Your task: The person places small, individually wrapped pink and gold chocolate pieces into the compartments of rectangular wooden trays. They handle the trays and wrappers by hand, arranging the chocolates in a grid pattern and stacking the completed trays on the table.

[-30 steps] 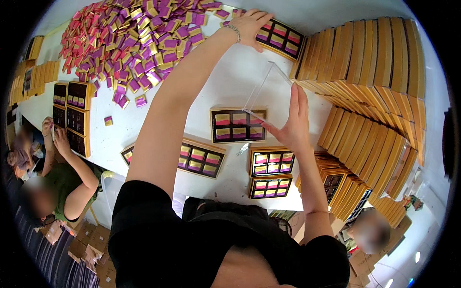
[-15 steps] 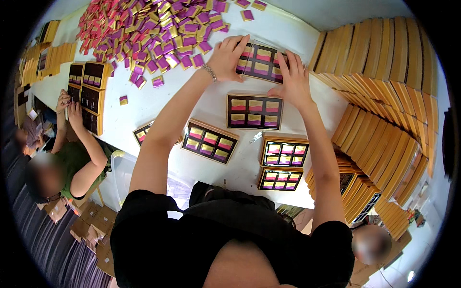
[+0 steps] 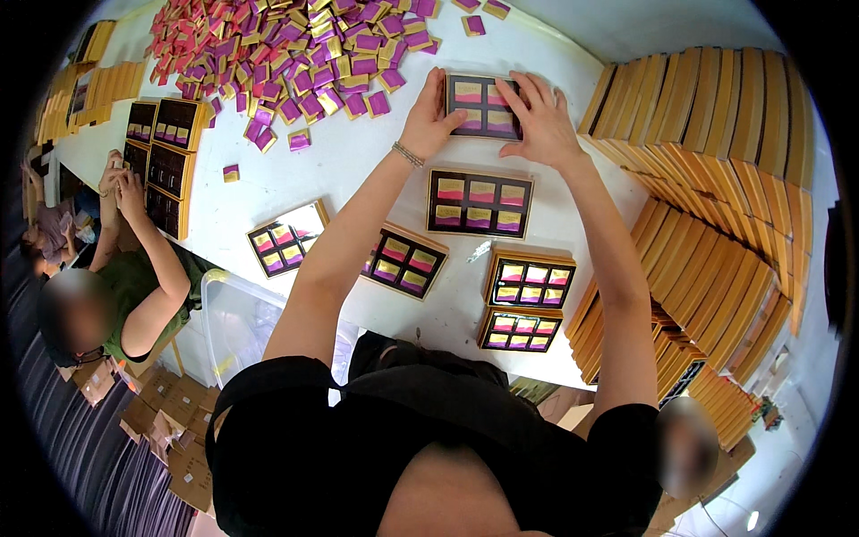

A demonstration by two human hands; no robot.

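At the far middle of the table, a dark box with gold-edged rim (image 3: 484,92) lies between my hands. Pink-and-gold and purple-and-gold wrapped pieces show in its compartments. My left hand (image 3: 429,119) grips its left end, thumb over the rim. My right hand (image 3: 544,123) closes around the right end, its fingers hiding part of that side. Just nearer lies another filled box (image 3: 480,203) with two rows of pieces. Two more filled boxes, one (image 3: 285,237) at the left and one (image 3: 408,260) partly behind my left forearm, lie at an angle.
A big heap of small wrapped pieces (image 3: 313,63) covers the far left. Stacks of gold-edged boxes (image 3: 698,103) wall off the right. Two box piles (image 3: 530,283) stand near the front edge. At the left a co-worker (image 3: 148,295) handles dark boxes (image 3: 170,161); a clear plastic tub (image 3: 219,313) stands below.
My left hand has shifted from the box's top left corner to its left end, and both hands now hold it more squarely. The box has turned straighter. The view has shifted slightly.
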